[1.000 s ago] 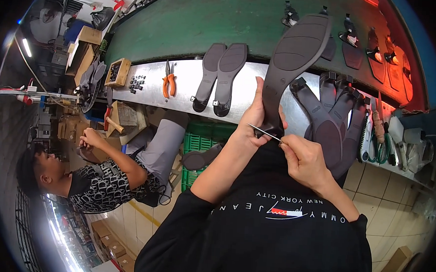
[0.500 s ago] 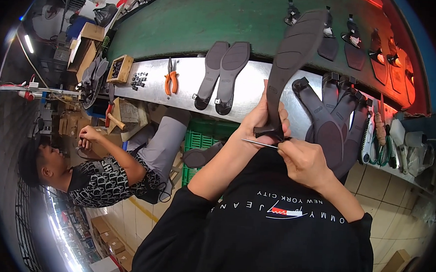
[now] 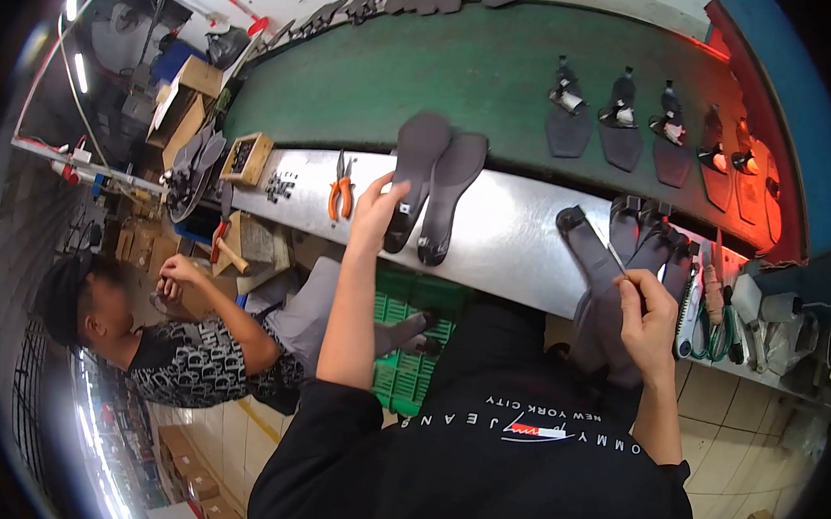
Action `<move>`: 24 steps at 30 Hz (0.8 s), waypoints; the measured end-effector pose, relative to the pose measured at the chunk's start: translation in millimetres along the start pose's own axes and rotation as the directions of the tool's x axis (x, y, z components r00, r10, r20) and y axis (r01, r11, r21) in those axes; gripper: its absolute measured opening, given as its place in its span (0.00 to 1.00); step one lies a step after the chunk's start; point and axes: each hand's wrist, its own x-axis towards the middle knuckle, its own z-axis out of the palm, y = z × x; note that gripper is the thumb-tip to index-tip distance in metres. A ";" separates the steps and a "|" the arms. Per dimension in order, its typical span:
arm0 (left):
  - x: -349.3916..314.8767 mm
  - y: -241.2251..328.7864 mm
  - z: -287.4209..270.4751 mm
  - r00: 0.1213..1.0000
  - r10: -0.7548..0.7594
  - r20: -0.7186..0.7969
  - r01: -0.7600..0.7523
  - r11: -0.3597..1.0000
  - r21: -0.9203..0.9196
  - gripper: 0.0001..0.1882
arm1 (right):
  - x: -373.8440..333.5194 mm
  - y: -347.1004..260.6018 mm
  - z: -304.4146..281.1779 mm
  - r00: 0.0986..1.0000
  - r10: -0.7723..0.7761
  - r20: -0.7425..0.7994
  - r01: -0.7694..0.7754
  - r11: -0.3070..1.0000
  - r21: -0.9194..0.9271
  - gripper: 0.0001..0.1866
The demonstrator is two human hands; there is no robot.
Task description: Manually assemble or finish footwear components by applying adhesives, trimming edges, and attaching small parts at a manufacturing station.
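A pair of dark grey shoe soles lies across the metal bench edge. My left hand (image 3: 375, 212) is closed at the side of the left shoe sole (image 3: 421, 152), fingers on its edge; the sole's top end is blurred. Beside it, the right shoe sole (image 3: 459, 172) rests with a black strap piece at its near end. My right hand (image 3: 650, 314) pinches a thin metal tool (image 3: 610, 246), its kind unclear, angled up and left over a fanned group of soles (image 3: 592, 259) with black strap ends.
Orange-handled pliers (image 3: 342, 195), small black parts (image 3: 282, 187) and a wooden box (image 3: 248, 159) sit left on the bench. A green crate (image 3: 400, 381) stands below with strapped soles. Sandals lie on the green belt (image 3: 349, 101). A co-worker (image 3: 204, 342) sits left.
My left hand has let go of the sole it held up and moved left to the pair on the bench. My right hand, still with the metal tool, has moved right. More strapped pieces show in the crate.
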 end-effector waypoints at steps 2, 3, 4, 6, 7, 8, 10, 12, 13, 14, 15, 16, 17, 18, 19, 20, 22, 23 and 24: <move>0.8 -2.8 -8.5 0.997 -0.071 0.034 0.059 0.958 0.282 0.30 | 10.0 8.9 -9.1 0.997 0.008 -0.070 -0.013 0.997 -0.075 0.06; 1.1 -0.4 -9.7 1.000 -0.008 0.019 -0.003 0.872 0.489 0.30 | 14.7 17.9 -14.0 0.994 -0.005 -0.108 -0.008 0.993 -0.118 0.07; 2.1 3.4 -12.2 0.998 0.063 0.012 -0.055 0.739 0.671 0.31 | 17.7 26.4 -18.2 0.990 -0.021 -0.142 -0.001 0.987 -0.159 0.09; 13.1 10.0 -7.4 0.902 0.426 0.067 -0.308 0.528 0.792 0.29 | 19.2 43.4 -23.5 0.990 0.054 -0.132 -0.080 0.977 -0.200 0.12; 16.9 21.5 6.3 0.869 0.489 0.074 -0.388 0.581 0.715 0.28 | 19.0 50.9 -23.2 0.994 0.036 -0.099 -0.061 0.962 -0.265 0.12; 22.9 34.0 25.8 0.833 0.548 0.075 -0.466 0.623 0.628 0.28 | 18.9 57.4 -22.8 0.998 0.021 -0.065 -0.041 0.943 -0.330 0.13; 44.2 48.8 70.9 0.847 0.483 0.222 -0.527 0.705 0.475 0.26 | 19.5 65.2 -13.8 0.996 -0.011 -0.085 -0.014 0.957 -0.290 0.14; 65.6 55.3 126.3 0.818 0.465 0.340 -0.568 0.748 0.344 0.28 | 19.2 71.6 -10.8 0.995 -0.038 -0.095 0.013 0.968 -0.250 0.14; 86.0 51.6 149.5 0.795 0.467 0.387 -0.598 0.710 0.372 0.31 | 18.7 74.8 -9.1 0.993 -0.062 -0.097 0.035 0.966 -0.254 0.14; 108.5 45.2 175.5 0.784 0.481 0.392 -0.617 0.671 0.411 0.32 | 17.9 78.8 -6.7 0.985 -0.123 -0.118 0.087 0.958 -0.274 0.14; 129.1 36.7 198.2 0.774 0.496 0.394 -0.632 0.630 0.451 0.33 | 17.3 78.6 -6.9 0.989 -0.097 -0.116 0.066 0.967 -0.245 0.14; 146.5 26.1 220.9 0.763 0.510 0.396 -0.645 0.627 0.436 0.33 | 16.7 78.6 -8.0 0.991 -0.070 -0.116 0.044 0.975 -0.218 0.14; 163.1 16.2 240.1 0.777 0.483 0.404 -0.627 0.652 0.427 0.33 | 16.4 79.5 -7.6 0.990 -0.084 -0.117 0.055 0.971 -0.235 0.14; 179.6 6.8 252.0 0.791 0.456 0.409 -0.607 0.674 0.422 0.32 | 17.1 79.7 -5.1 0.985 -0.122 -0.119 0.089 0.964 -0.250 0.14; 198.2 -5.1 253.5 0.785 0.475 0.398 -0.617 0.667 0.419 0.32 | 18.8 76.1 -2.8 0.986 -0.127 -0.106 0.099 0.966 -0.238 0.14; 216.1 -17.7 247.7 0.766 0.488 0.419 -0.643 0.585 0.494 0.30 | 21.3 72.3 1.2 0.987 -0.136 -0.088 0.114 0.969 -0.219 0.14; 217.0 -18.6 265.5 0.723 0.494 0.483 -0.690 0.493 0.529 0.27 | 19.0 78.2 1.8 0.983 -0.139 -0.119 0.113 0.972 -0.204 0.14; 207.4 -16.5 274.2 0.709 0.559 0.429 -0.704 0.530 0.473 0.25 | 18.5 81.4 -1.7 0.984 -0.123 -0.130 0.093 0.972 -0.214 0.14; 194.1 -11.3 275.8 0.700 0.616 0.362 -0.712 0.560 0.424 0.22 | 17.5 80.8 -4.6 0.985 -0.110 -0.136 0.079 0.974 -0.212 0.14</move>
